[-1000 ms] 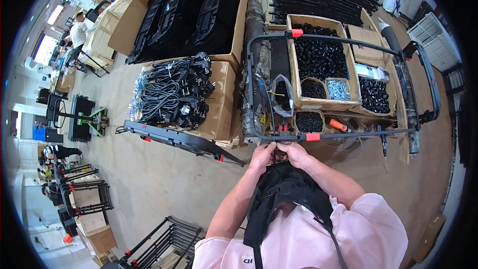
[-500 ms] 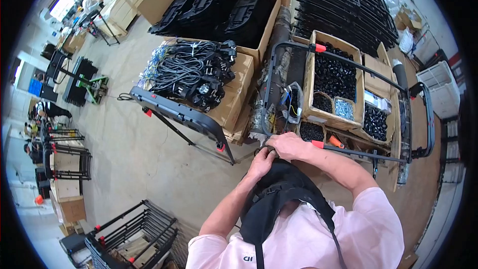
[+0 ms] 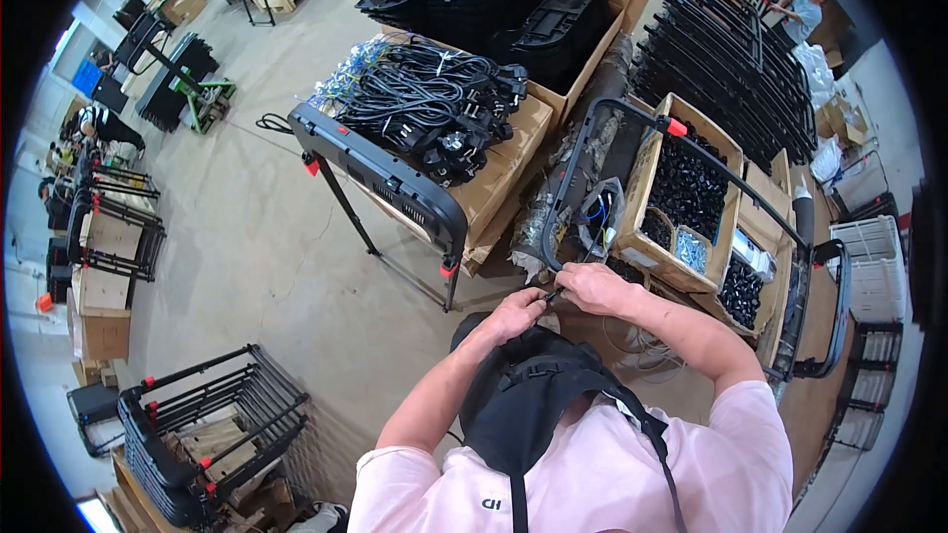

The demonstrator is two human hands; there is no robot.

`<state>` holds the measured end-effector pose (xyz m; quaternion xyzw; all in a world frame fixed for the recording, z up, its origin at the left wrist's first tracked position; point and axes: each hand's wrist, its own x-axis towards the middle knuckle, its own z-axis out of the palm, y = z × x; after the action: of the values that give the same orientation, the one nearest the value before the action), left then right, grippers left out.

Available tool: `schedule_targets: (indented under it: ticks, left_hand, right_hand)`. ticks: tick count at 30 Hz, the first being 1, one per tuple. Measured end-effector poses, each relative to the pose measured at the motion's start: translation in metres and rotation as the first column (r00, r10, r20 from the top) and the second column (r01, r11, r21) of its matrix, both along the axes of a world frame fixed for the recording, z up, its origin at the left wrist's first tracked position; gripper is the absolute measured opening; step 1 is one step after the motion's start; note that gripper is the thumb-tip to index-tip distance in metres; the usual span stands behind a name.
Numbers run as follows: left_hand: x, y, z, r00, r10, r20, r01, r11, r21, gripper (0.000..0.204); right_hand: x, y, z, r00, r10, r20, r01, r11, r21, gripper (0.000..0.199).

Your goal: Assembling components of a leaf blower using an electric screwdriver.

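Both my hands are close together in front of my chest, just below the near bend of a black tubular frame (image 3: 568,192) with red clips. My left hand (image 3: 519,314) has its fingers pinched round one end of a small dark, thin piece (image 3: 554,294). The fingers of my right hand (image 3: 595,288) close on the other end, beside the frame's corner. The piece is too small and too covered to tell its kind. Next to my right hand lies a clear plastic bag (image 3: 600,205) with blue and yellow wires.
A wooden-edged box (image 3: 632,247) of black parts and silver screws (image 3: 691,255) stands right. Bundled power cables (image 3: 425,99) lie on a carton at the left, beside a black console on legs (image 3: 385,183). Black frames (image 3: 731,69) are stacked behind; more frames (image 3: 212,415) stand lower left.
My view has turned, so the surroundings sit differently. My hands have drawn slightly apart, and a dark thin piece now shows between them.
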<state>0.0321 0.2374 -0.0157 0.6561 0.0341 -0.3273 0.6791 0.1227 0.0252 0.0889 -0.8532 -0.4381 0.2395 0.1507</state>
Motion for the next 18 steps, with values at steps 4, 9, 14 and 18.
schedule_targets:
  ticks: [4,9,14,18]
  left_hand:
    - [0.001,0.001,0.006,0.996,0.031,-0.088,-0.04,0.994,-0.104,0.019]
    - [0.006,0.002,0.018,0.966,0.047,-0.255,-0.093,0.981,-0.172,0.015]
    - [0.007,0.001,0.016,0.96,0.038,-0.277,-0.096,0.975,-0.2,0.012]
    - [0.007,0.0,0.014,0.959,0.044,-0.28,-0.096,0.98,-0.175,0.01]
  right_hand:
    - [-0.005,-0.001,-0.002,0.997,-0.074,-0.013,0.075,0.984,0.164,0.02]
    - [-0.004,0.001,-0.006,0.995,-0.007,0.103,-0.031,0.93,0.366,0.019]
    - [0.0,-0.001,-0.011,0.994,0.061,0.09,-0.088,0.936,0.34,0.017]
    - [0.003,0.005,-0.004,0.992,0.105,0.065,-0.118,0.962,0.247,0.014]
